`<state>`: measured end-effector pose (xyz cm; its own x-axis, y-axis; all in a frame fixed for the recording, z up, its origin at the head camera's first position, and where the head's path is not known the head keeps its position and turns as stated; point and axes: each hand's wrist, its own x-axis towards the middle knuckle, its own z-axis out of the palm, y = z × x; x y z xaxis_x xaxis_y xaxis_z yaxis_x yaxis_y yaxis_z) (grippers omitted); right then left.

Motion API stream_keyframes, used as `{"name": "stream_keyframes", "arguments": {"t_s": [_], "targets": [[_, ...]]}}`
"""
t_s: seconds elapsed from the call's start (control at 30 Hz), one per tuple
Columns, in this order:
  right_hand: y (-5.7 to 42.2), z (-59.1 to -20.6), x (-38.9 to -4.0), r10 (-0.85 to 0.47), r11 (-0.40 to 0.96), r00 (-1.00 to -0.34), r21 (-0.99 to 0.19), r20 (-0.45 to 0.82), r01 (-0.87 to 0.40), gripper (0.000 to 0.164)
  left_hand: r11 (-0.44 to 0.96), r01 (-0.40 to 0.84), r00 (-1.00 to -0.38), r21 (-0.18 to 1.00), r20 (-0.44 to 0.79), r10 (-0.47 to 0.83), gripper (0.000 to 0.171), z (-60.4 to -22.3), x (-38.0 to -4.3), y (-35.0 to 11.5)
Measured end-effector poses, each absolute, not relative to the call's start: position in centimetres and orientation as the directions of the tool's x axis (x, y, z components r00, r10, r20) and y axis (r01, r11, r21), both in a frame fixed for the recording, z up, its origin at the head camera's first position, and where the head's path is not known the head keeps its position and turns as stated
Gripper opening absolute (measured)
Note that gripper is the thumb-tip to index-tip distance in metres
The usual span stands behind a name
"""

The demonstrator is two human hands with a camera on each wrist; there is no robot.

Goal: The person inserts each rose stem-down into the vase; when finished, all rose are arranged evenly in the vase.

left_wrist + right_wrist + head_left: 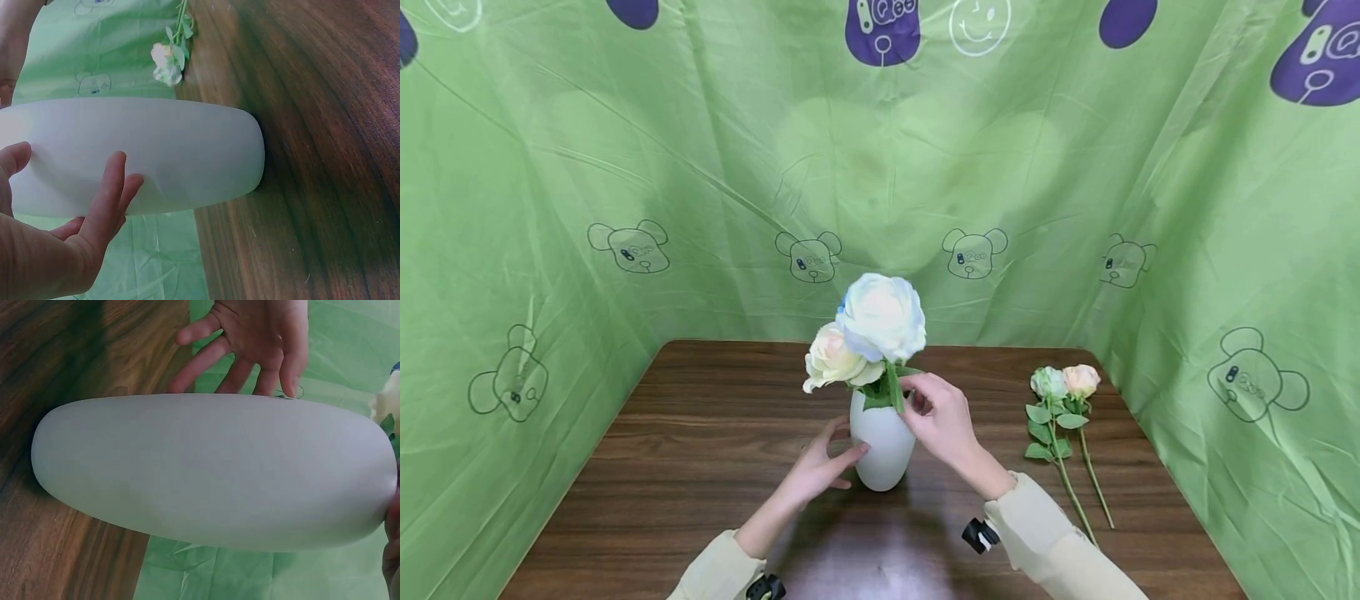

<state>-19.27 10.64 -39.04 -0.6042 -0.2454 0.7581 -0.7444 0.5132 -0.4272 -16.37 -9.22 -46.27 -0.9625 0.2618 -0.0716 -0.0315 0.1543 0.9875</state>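
Note:
A white vase [883, 450] stands upright on the wooden table, its smooth side filling much of both wrist views. Out of its mouth rise a large pale blue flower [883, 317] and a cream-pink flower [837, 358], with green leaves at the rim. My left hand [816, 467] rests against the vase's left side, fingers spread and loosely bent; its thumb and fingertips lie along the wall in the left wrist view [75, 244]. At the rim, my right hand [942, 417] pinches a green leaf [895, 387] below the blue flower. Its fingertips are partly hidden.
Two more flowers lie on the right of the table [715, 417], a pale green one [1048, 383] and a peach one [1081, 380], with leafy stems pointing toward the front. Green printed cloth [880, 167] hangs behind and on both sides.

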Motion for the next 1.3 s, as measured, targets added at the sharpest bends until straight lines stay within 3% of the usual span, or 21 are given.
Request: {"name": "stream_keyframes", "arguments": {"t_s": [0.3,0.47,0.67,1.03,1.3], "targets": [[10.7,-37.6,-18.7,-0.172,0.378,-0.645,-0.555,0.744,-0.741,0.018,0.176,-0.046,-0.963,0.983,-0.090,0.253,0.072,-46.3,-16.4,-9.2],[9.8,-35.6,-17.4,-0.147,0.291,-0.636,-0.581,0.758,-0.760,0.018,0.178,-0.048,-0.963,0.983,-0.093,0.252,0.071,-46.1,-16.4,-9.2],[9.3,-35.0,-16.8,-0.154,0.297,-0.686,-0.628,0.712,-0.719,0.018,0.156,-0.033,-0.963,0.987,-0.073,0.258,0.067,-45.5,-16.2,-9.2],[11.5,-35.6,-17.6,-0.104,0.233,-0.718,-0.685,0.688,-0.690,0.013,0.167,-0.026,-0.966,0.986,-0.068,0.248,0.069,-46.1,-16.3,-9.1],[15.1,-37.8,-19.3,0.000,0.320,-0.802,-0.760,0.597,-0.565,0.012,0.151,-0.034,-0.962,0.988,-0.073,0.263,0.064,-43.7,-15.3,-9.0]]}}
